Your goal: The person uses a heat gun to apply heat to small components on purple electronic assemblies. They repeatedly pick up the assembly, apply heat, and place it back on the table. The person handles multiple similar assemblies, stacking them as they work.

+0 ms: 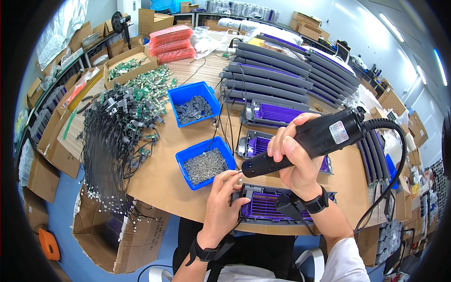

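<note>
My right hand is wrapped round a black electric screwdriver, held tilted with its bit toward the lower left. At the bit's tip, the thumb and fingers of my left hand are pinched together; whatever small thing they hold is too small to make out. Below both hands lies a dark grey housing with a purple grille, near the table's front edge. A blue bin of small metal screws stands just beyond my left fingers. Behind it, another blue bin holds dark grey ring-like parts.
Black cables with connectors and green circuit boards are heaped at the left. Long grey panels are stacked at the back. More purple-grilled housings lie beyond my hands. The screwdriver's thick cord loops down at the right.
</note>
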`<action>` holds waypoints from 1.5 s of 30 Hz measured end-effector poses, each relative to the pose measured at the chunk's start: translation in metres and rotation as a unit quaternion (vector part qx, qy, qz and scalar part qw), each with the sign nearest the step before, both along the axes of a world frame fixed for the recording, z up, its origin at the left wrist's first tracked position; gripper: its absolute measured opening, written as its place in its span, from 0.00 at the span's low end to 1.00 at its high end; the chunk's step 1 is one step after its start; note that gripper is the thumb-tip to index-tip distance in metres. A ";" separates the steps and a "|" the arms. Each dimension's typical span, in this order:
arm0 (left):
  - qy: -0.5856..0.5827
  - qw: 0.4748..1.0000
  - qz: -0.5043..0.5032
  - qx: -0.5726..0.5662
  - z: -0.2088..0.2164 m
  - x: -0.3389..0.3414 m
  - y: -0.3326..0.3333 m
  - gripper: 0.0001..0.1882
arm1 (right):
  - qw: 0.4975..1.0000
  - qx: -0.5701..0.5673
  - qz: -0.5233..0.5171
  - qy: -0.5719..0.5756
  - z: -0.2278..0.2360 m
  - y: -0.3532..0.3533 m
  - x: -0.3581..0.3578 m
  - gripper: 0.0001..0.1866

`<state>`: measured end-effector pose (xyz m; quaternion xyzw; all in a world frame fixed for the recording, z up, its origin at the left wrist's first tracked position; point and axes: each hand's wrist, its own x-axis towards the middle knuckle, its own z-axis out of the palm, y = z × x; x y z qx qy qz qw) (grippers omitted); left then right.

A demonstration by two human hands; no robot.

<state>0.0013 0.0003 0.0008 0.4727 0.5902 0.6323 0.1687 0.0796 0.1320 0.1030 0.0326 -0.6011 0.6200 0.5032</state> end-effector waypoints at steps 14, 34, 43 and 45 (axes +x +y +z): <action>-0.004 1.000 -0.004 -0.027 0.003 0.001 -0.001 0.31 | 1.000 -0.003 -0.002 -0.003 0.001 0.000 0.002 0.18; -0.008 1.000 -0.007 -0.023 0.004 0.001 -0.001 0.30 | 1.000 0.001 0.000 -0.022 0.002 0.001 0.003 0.19; -0.008 1.000 -0.004 -0.029 0.005 0.001 0.000 0.28 | 0.999 -0.038 0.021 0.023 0.003 0.002 0.001 0.20; -0.009 0.999 -0.002 -0.032 0.005 0.001 -0.001 0.27 | 0.999 -0.042 0.024 0.014 0.003 0.003 0.000 0.19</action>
